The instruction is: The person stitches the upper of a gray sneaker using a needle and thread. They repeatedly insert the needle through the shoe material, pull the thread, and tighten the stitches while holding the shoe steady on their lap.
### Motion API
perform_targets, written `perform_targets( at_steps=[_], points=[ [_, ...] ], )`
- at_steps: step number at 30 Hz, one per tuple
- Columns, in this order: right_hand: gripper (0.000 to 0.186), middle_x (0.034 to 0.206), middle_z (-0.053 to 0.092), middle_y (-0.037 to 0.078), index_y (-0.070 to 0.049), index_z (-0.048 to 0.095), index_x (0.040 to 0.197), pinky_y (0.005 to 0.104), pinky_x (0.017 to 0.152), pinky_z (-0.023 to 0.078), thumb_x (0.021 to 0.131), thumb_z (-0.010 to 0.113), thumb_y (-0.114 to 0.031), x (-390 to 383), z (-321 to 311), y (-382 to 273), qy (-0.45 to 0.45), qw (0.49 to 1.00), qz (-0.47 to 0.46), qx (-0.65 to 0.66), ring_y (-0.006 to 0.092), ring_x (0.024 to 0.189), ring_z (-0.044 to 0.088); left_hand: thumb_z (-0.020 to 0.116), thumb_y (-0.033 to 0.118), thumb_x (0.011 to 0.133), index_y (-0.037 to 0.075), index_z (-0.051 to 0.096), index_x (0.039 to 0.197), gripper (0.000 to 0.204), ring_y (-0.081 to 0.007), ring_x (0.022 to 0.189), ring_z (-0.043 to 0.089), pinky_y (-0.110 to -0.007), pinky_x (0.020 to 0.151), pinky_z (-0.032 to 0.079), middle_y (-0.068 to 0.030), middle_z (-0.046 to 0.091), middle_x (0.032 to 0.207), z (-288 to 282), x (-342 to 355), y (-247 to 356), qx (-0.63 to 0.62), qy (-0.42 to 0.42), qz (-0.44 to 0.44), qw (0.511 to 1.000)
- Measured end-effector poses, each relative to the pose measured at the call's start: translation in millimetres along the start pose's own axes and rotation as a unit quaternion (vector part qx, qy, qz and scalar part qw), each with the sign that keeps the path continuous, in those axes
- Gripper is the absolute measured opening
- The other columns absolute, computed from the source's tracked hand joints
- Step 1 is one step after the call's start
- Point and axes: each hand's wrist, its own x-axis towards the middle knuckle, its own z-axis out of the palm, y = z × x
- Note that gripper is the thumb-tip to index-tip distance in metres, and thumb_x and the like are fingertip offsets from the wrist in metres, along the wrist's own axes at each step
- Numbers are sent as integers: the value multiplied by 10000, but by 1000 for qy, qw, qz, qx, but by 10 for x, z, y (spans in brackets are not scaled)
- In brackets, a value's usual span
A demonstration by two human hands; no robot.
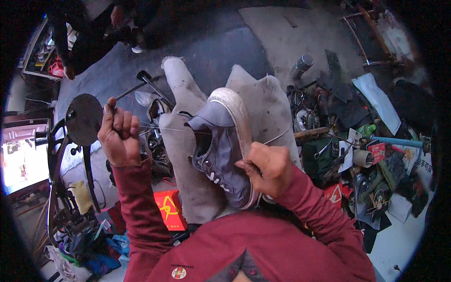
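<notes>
A grey sneaker [225,162] with a white sole [233,104] lies across my lap, its toe and heel running far to near. My left hand [120,134] is raised left of the shoe, fingers closed on a thin white thread [176,129]. That thread stretches taut from the fist to the shoe's opening. Against the sole's right side, my right hand [270,168] is closed in a fist. A white thread [278,137] runs from this fist toward the upper right. Its fingertips are partly hidden.
A grey cloth [192,188] covers my lap. On the left stands a black metal machine with a round disc [84,120]. A red box [170,210] lies by my left forearm. Tools and scraps [324,145] crowd the right floor; a person in dark clothes [96,44] is at far left.
</notes>
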Motion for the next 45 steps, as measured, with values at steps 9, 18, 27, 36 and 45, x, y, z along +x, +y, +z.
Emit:
perform_targets(
  at_steps=[9,18,27,36,45],
  points=[
    [219,770,570,132,-55,585,843,433,526,481,838,797,-111,-30,0,41,13,1000,-2,0,358,641,637,504,312,1103,62,620,1119,276,-113,584,474,-320,554,442,13,483,706,-381,-201,-226,-10,18,-131,991],
    [137,764,659,78,-24,677,940,287,662,484,952,716,-155,-95,-230,194,114,944,217,219,116,721,616,714,184,959,-2,602,1267,377,-295,1121,671,-404,957,507,-177,664,1246,58,-705,183,761,40,70,644],
    [457,986,621,191,-17,622,1378,385,797,511,936,540,61,-156,-543,208,112,984,111,-86,325,864,633,728,14,894,17,492,1256,432,-240,1276,560,-373,1124,409,-145,583,1331,1227,-1104,-390,343,-144,-107,922],
    [531,942,637,192,-1,602,1409,377,726,519,891,579,109,-310,-256,-196,6,987,96,126,332,803,643,823,209,890,-33,687,969,288,-63,739,599,-275,603,479,-12,684,810,1240,-892,-481,498,-221,-212,811],
    [535,951,637,214,4,589,1413,403,726,518,886,573,101,-294,-212,-158,7,988,105,112,358,812,638,736,98,944,-50,714,1037,176,-58,761,631,-245,652,508,-13,729,877,1259,-1026,-541,438,-199,-175,859]
  ],
)
